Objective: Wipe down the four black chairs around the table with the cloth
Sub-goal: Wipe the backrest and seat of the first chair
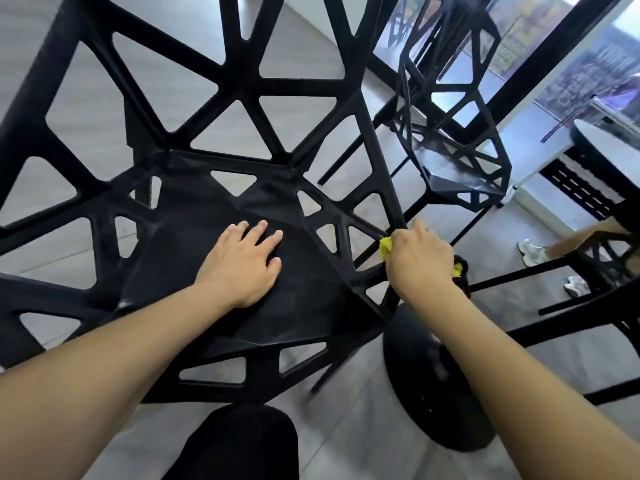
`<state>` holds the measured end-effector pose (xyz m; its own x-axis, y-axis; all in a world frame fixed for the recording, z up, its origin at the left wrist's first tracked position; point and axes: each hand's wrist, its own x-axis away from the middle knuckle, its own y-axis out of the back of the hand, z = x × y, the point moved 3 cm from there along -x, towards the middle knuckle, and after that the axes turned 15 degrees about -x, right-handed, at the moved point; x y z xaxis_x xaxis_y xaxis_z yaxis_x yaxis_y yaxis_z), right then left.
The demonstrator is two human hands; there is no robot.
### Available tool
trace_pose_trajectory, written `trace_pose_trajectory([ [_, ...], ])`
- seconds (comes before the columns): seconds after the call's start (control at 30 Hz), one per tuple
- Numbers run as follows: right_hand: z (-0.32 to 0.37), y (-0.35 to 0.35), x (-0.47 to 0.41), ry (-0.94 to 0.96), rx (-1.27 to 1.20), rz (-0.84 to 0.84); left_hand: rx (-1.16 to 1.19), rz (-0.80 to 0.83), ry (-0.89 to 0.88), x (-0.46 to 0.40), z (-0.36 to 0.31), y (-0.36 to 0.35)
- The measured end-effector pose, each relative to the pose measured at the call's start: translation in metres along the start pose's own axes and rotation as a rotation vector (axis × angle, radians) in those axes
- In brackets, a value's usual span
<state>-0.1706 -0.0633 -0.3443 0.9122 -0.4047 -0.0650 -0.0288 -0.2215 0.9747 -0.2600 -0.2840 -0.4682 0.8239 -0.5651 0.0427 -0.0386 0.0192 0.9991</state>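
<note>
Black table base (446, 393) beside nearest chair (221, 216)

A black lattice chair (214, 209) fills the near view, its solid seat taken partly by a flat left hand (242, 261), its triangular openings showing bare grey floor (346, 438) beneath. At the seat's right edge a right hand (420, 256) gripping a yellow cloth (386, 247) crowds the strut. Just right, a round black table base (440, 386) blocks the floor; a second chair (453, 143) stands beyond, with open floor between
</note>
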Motion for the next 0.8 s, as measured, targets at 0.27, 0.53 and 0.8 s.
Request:
trace_pose_trajectory([
  [0.27, 0.033, -0.004, -0.024, 0.031, -0.075, 0.014, 0.037, -0.004, 0.004, 0.003, 0.003, 0.002],
  [0.53, -0.073, -0.047, 0.044, -0.216, -0.232, 0.101, 0.051, -0.019, 0.011, 0.004, 0.003, 0.001],
  [0.8, -0.082, -0.034, 0.084, -0.232, -0.785, -0.515, 0.035, -0.041, 0.014, 0.002, -0.002, 0.005],
])
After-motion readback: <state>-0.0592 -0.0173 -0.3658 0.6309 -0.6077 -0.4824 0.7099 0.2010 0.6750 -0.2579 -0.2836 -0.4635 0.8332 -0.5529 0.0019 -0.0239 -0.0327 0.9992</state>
